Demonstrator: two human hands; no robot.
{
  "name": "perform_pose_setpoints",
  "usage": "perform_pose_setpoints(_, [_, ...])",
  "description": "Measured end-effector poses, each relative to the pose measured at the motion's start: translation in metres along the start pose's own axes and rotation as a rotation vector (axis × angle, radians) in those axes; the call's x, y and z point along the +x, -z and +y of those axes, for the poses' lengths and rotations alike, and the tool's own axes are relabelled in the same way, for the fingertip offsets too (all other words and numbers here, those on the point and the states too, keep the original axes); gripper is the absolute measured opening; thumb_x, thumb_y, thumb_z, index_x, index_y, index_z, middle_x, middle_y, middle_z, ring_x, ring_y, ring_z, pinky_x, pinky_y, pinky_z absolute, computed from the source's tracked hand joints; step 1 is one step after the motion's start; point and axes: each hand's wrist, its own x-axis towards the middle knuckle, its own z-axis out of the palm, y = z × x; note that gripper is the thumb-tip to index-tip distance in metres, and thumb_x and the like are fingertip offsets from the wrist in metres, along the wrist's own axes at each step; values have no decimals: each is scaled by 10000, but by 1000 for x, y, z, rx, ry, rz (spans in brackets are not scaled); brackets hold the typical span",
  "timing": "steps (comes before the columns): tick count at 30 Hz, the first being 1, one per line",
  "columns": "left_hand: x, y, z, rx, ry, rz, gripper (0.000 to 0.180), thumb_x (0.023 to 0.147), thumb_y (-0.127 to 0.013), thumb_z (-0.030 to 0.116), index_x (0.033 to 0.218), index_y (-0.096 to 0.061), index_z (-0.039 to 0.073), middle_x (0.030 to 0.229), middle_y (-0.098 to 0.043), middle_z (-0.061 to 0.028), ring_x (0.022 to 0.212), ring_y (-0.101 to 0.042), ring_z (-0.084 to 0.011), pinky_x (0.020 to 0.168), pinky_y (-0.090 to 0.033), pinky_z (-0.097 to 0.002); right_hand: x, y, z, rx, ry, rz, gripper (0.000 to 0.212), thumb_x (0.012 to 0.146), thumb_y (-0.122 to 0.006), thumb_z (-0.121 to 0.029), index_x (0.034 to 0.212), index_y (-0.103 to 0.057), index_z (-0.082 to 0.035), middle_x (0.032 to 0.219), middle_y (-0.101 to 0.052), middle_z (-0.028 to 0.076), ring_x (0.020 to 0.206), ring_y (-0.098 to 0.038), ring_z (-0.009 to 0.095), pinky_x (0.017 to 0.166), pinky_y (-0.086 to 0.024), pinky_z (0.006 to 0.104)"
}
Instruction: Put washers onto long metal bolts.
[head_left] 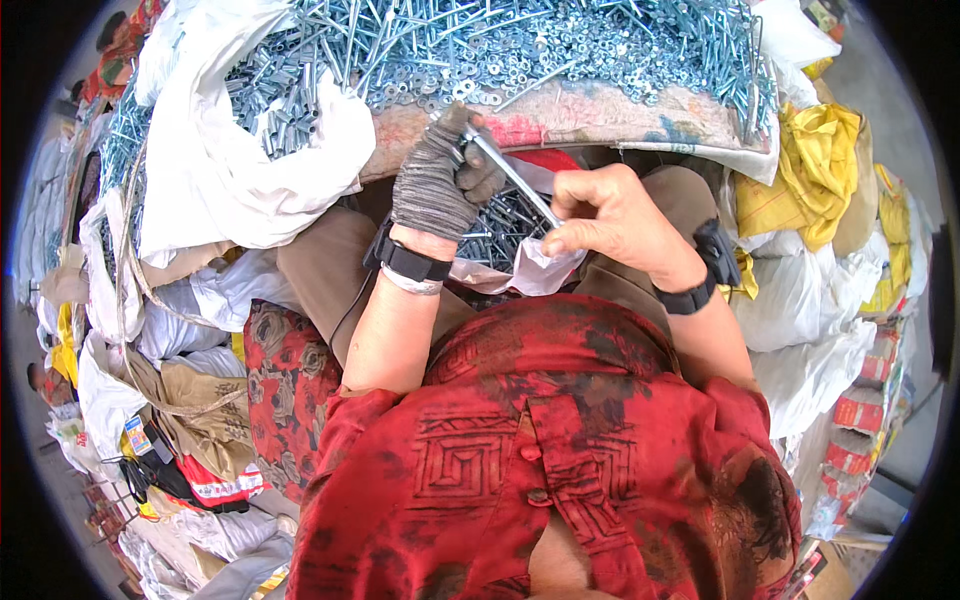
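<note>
A long, shiny metal bolt (517, 180) slants between my hands above my lap. My left hand (432, 185), in a grey knitted glove, is closed around its upper end. Bare fingers and thumb of my right hand (620, 218) pinch around its lower end, where the tip is partly hidden. Below the bolt, between my knees, an open pale bag (545, 268) holds many dark metal bolts (497, 238). More small metal pieces may lie in the gloved palm; I cannot make them out.
Ahead stands a cloth-covered table (560, 115) heaped with bolts, washers (490, 70) and nuts. A white sack (230, 190) with metal sleeves in its mouth lies at its left. Yellow sacks (805, 170) and white sacks (800, 300) are piled at right, brown sacks (205, 400) at left.
</note>
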Motion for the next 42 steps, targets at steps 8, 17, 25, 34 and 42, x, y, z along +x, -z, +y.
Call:
perform_pose_setpoints(8, [-6, -11, 9, 226, -31, 253, 261, 950, -650, 328, 925, -654, 69, 527, -474, 34, 396, -358, -84, 384, -269, -234, 46, -20, 28, -132, -27, 290, 388, 784, -832, -317, 695, -594, -24, 581, -494, 30, 564, -408, 94, 514, -376, 303])
perform_pose_setpoints(17, [-6, 5, 18, 354, 118, 232, 251, 883, -714, 325, 890, -650, 82, 632, -557, 11, 483, -485, -90, 421, -351, -221, 88, -19, 31, -189, -115, 88, 371, 815, -791, -315, 707, -580, -29, 605, -533, 91, 546, -489, 185, 533, -407, 352])
perform_pose_setpoints(25, [-3, -6, 4, 598, 1, 145, 315, 871, -723, 381, 932, -610, 93, 625, -597, -32, 438, -476, -91, 385, -319, -211, 104, 70, 81, -1122, 72, 318, 127, 883, -646, -177, 984, -636, -100, 895, -601, 140, 761, -651, 346, 639, -522, 439])
perform_pose_setpoints(34, [-1, -8, -2, 618, -24, 244, 292, 900, -691, 363, 824, -600, 96, 574, -540, 24, 452, -442, -59, 413, -285, -218, 123, 98, 85, -1221, 100, 467, 219, 875, -667, -193, 1051, -582, -95, 963, -597, 134, 799, -661, 352, 657, -546, 438])
perform_pose_setpoints(42, [6, 0, -7, 599, -37, 269, 278, 898, -694, 355, 875, -616, 89, 563, -536, 24, 445, -439, -56, 412, -285, -214, 101, 81, 95, -1071, 34, 295, 143, 928, -544, -162, 1021, -650, -141, 937, -622, 109, 850, -654, 355, 716, -526, 454])
